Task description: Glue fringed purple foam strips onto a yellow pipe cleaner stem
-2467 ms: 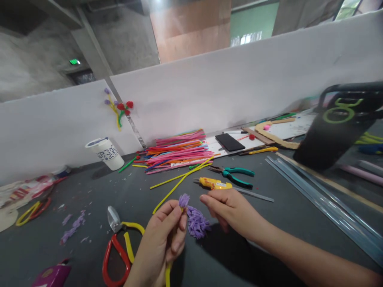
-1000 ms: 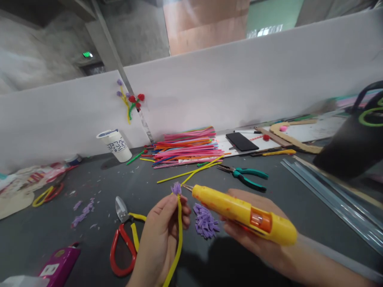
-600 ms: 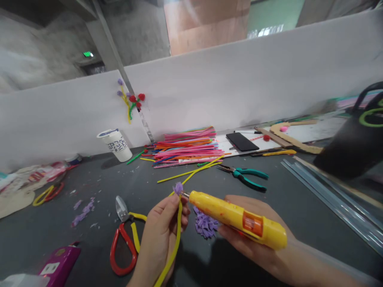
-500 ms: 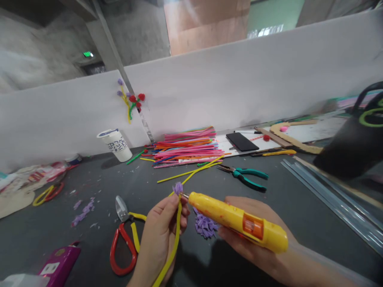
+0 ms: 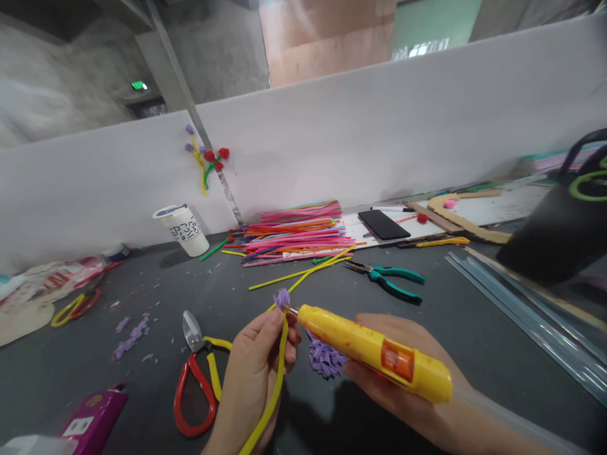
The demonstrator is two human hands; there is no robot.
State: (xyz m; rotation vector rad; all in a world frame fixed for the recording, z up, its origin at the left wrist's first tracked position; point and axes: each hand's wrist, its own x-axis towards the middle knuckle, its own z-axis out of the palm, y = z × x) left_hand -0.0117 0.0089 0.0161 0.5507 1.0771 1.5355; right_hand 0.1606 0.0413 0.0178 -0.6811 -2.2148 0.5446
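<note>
We are looking down at two hands working over a dark table [image 5: 474, 341], and we are counting one of each key item. The left hand [image 5: 256, 373] is pinching one yellow stem [image 5: 274, 388] shut between thumb and fingertips, just under the one purple tuft [image 5: 282, 297] capping it. That stem is standing close to upright, its long axis running from the bottom edge of the view up to the tuft, with a slight lean to the right. The right hand [image 5: 403, 382] is cupping one glue gun [image 5: 374, 351] from below, fingers curled closed around its yellow body. The gun's long axis is running from lower right up to the left, and its nozzle is pointing left at the base of the tuft; we are seeing the tip right against it, though actual contact is too close to call. Between the hands, one small heap of purple snippets [image 5: 323, 360] is lying on the table, partly behind the gun. One pair of red-and-yellow scissors [image 5: 194, 379] is resting just left of the left hand. Farther back we are counting two loose yellow stems [image 5: 303, 273] crossing each other, one pair of green-handled pliers [image 5: 389, 282], one paper cup [image 5: 183, 229], one black phone [image 5: 383, 224] and one big bundle of coloured stems [image 5: 298, 237] by the white partition [image 5: 379, 126].
</note>
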